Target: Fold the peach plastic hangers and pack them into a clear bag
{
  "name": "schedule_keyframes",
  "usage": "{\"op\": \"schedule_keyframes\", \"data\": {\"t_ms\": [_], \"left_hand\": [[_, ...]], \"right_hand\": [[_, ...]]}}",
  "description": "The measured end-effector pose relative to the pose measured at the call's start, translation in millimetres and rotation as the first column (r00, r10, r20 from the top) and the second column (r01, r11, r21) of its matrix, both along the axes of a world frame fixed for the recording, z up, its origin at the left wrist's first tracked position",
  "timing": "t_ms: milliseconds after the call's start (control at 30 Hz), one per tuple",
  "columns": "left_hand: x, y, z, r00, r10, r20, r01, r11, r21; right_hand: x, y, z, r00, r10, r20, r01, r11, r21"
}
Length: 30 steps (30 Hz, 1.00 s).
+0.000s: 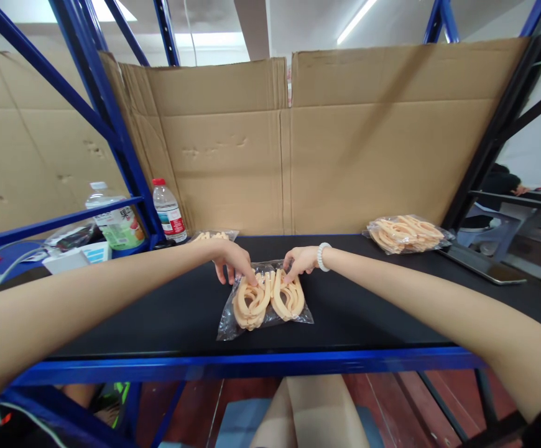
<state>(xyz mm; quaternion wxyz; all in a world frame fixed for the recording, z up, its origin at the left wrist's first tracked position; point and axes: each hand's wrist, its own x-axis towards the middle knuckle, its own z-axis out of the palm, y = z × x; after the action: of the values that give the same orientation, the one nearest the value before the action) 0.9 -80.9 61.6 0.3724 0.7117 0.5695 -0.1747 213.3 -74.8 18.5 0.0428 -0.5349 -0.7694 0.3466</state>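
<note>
While both hands worked the far edge of the clear bag (265,300), it lay flat near the middle of the black shelf top (158,317), packed with peach-coloured curved pieces (270,298). Left hand (230,258) had fingers curled down and pinched on the bag's top edge at its left corner; right hand (301,260), white bead bracelet (321,256) on the wrist, pinched the same edge at its right corner. Looked like closing or flattening the bag mouth. To do that well, my judgement: keep the film taut between the two pinches, press the pieces back from the opening so none catch in it, and keep the bag flat on the surface. Both arms were stretched forward, nearly straight, forearms low over the shelf, converging on the bag, palms down. Another filled bag (406,234) sat well apart to the right, a third (214,236) just behind the left hand, two bottles (170,211) at far left by the cardboard backing (280,143).
</note>
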Motion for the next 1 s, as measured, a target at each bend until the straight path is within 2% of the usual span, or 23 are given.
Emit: {"op": "schedule_keyframes", "data": {"t_ms": [400, 767, 1000], "left_hand": [[-3.8, -2.9, -3.2, 0.997, 0.046, 0.065, -0.049, 0.998, 0.043], [-1.8, -3.6, -7.3, 0.977, 0.090, 0.191, -0.099, 0.994, 0.042], [-9.6, -3.1, -9.5, 0.952, 0.142, 0.270, -0.178, 0.978, 0.111]], "right_hand": [[2.6, 1.2, -15.4, 0.985, -0.049, -0.166, 0.065, 0.994, 0.092], [-1.0, 4.6, -8.6, 0.991, -0.080, -0.103, 0.087, 0.994, 0.068], [-5.5, 2.1, -8.8, 0.989, -0.064, -0.134, 0.073, 0.996, 0.057]]}}
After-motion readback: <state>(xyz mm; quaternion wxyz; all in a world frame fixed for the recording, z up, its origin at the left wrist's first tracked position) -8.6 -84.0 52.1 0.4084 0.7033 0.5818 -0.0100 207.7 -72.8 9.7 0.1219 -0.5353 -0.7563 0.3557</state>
